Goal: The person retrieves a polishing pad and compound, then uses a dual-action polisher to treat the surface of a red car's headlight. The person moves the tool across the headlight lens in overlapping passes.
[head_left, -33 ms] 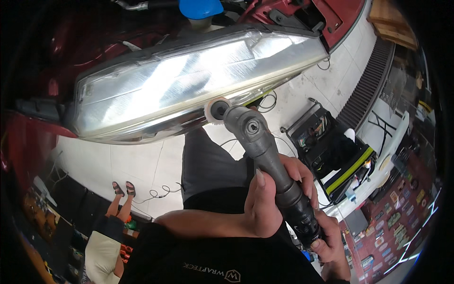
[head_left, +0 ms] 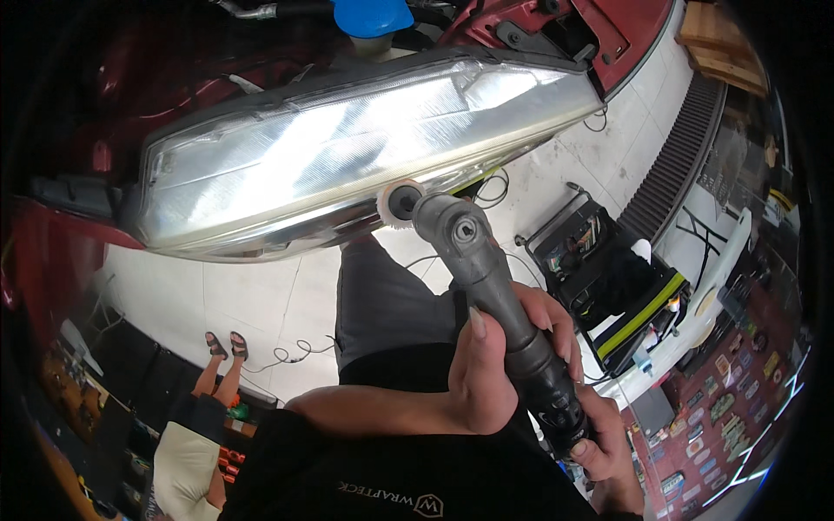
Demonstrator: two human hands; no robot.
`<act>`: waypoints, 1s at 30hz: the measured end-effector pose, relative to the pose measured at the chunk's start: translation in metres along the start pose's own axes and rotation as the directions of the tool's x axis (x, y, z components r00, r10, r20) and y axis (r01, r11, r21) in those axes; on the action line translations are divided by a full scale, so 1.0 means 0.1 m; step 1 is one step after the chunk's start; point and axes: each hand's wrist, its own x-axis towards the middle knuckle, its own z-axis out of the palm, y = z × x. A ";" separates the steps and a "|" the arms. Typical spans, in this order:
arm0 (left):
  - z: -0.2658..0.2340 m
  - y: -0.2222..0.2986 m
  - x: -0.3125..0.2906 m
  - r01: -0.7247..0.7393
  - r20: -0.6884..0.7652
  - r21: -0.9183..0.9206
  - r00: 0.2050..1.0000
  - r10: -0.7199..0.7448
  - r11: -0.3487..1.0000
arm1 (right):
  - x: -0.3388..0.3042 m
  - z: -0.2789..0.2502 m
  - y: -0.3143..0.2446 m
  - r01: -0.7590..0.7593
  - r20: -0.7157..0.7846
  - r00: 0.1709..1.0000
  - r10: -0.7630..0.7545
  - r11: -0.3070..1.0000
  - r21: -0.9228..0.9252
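I hold a dark grey angle polisher (head_left: 499,291) in both hands, its body slanting from lower right up to the middle. At its head sits a small round pale pad (head_left: 387,209) with a black centre, at the lower edge of a car headlight (head_left: 347,152); whether it touches the lens I cannot tell. My left hand (head_left: 486,373) wraps the body at mid-length, thumb raised along its near side and fingertips showing on the far side. My right hand (head_left: 604,443) grips the rear end. The headlight's clear lens is yellowish along its lower rim.
Red car bodywork (head_left: 638,35) flanks the headlight, with a blue cap (head_left: 373,16) behind it. On the right stands an open black tool bag (head_left: 599,269) on the pale floor, near a dark drain grate (head_left: 673,152). A cable (head_left: 300,349) lies on the floor. Another person (head_left: 195,443) is at lower left.
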 end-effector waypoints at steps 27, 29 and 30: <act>-0.18 0.86 -0.15 0.088 -0.188 0.851 0.971 0.145 0.517 | 0.21 0.20 -0.16 0.057 0.103 0.990 -0.099 0.936 0.348; -0.16 1.16 -0.12 -0.211 0.087 0.946 0.896 0.435 0.245 | 0.21 0.20 -0.14 0.069 0.091 0.991 -0.101 0.951 0.301; -0.03 1.39 -0.07 -0.292 0.259 0.956 0.879 0.401 0.022 | 0.21 0.21 -0.15 0.075 0.094 0.990 -0.105 0.956 0.285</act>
